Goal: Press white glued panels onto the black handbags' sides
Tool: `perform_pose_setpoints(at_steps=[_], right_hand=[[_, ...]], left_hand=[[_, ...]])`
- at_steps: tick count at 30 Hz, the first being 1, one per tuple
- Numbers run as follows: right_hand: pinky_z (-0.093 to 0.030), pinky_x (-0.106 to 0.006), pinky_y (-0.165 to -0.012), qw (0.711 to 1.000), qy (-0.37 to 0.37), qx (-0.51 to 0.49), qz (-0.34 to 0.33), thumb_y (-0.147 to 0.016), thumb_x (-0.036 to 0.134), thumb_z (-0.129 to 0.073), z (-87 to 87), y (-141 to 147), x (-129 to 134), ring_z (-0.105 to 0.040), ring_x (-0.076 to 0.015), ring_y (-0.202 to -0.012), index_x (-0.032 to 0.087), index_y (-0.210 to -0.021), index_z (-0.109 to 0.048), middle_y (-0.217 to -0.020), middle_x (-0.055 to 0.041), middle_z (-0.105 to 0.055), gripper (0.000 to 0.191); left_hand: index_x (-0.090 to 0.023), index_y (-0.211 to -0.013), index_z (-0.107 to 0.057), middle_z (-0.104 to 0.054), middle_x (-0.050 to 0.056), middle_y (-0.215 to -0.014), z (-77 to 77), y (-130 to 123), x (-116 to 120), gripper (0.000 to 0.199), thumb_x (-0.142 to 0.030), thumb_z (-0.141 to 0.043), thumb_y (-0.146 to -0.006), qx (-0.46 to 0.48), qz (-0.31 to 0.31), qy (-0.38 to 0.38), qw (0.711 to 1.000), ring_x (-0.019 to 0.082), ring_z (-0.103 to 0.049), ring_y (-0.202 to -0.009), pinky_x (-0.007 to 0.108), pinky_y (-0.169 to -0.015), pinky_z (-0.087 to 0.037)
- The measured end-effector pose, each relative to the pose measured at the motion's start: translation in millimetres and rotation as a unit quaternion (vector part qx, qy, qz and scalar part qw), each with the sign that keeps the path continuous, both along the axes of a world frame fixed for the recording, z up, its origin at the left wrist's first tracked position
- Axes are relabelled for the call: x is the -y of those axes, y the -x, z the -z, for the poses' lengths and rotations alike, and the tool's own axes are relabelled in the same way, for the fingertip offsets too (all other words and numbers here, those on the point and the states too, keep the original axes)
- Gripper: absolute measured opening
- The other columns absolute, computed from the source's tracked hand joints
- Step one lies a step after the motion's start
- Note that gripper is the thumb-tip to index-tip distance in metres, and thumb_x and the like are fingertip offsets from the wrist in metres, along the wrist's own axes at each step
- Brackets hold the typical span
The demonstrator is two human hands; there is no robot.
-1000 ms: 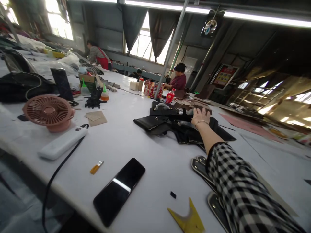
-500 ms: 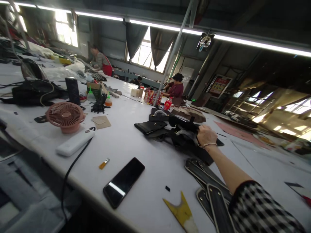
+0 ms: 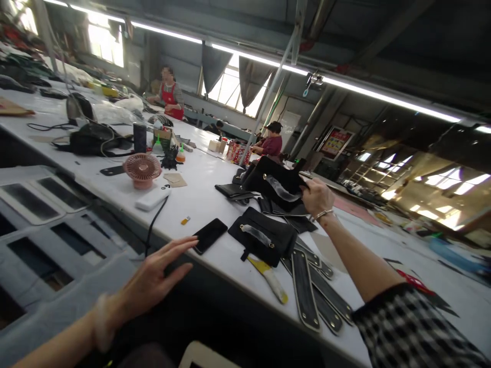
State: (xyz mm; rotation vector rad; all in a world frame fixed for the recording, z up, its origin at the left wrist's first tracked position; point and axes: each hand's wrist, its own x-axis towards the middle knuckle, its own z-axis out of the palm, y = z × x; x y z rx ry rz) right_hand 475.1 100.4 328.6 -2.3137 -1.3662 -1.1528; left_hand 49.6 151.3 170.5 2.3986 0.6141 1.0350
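My right hand (image 3: 319,198) pinches the right edge of a black bag piece (image 3: 255,185) with a plastic-wrapped handle, raised above the table. Below it, a second black bag piece (image 3: 276,225) with a wrapped handle and gold rings lies flat near the table edge. My left hand (image 3: 159,273) is open and empty, fingers stretched out, its tips close to the black phone (image 3: 210,235). Black straps with pale edges and rivets (image 3: 305,289) lie beneath my right forearm. Partly under the lower bag piece is a yellow tool (image 3: 270,276).
A pink fan (image 3: 142,167), a white power bank (image 3: 151,198) with a cable and a small brush (image 3: 185,220) lie on the left of the white table (image 3: 207,199). Red-handled scissors (image 3: 414,281) rest at the right. Two people (image 3: 172,97) work farther back.
My right hand has lifted a black bag piece from the pile. Another bag piece now lies nearer, over part of the yellow tool. My left hand has come into view.
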Motion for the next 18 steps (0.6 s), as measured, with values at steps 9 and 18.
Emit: perform_pose_setpoints(at_steps=[9, 18], right_hand=[[-0.037, -0.032, -0.075, 0.959, 0.022, 0.134, -0.249, -0.096, 0.018, -0.046, -1.6, 123.5, 88.7, -0.055, -0.0191, -0.083, 0.018, -0.091, -0.065, -0.086, -0.0054, -0.066, 0.020], [-0.038, -0.049, -0.090, 0.840, 0.073, 0.158, -0.514, -0.093, 0.006, -0.037, 37.7, 229.1, 156.2, -0.058, -0.0251, -0.096, 0.009, -0.115, -0.061, -0.100, -0.0110, -0.069, 0.032]], left_hand=[[-0.015, -0.115, -0.062, -0.065, 0.009, -0.116, -125.5, -49.7, 31.0, 0.036, -0.036, -0.040, -0.097, 0.115, 0.073, 0.050, 0.989, 0.022, -0.060, -0.109, 0.032, -0.098, -0.045], [-0.026, -0.128, -0.057, -0.064, 0.000, -0.118, -97.2, 27.9, 107.5, 0.047, -0.053, -0.045, -0.092, -0.083, 0.256, 0.399, 0.876, 0.020, -0.056, -0.108, 0.024, -0.093, -0.043]])
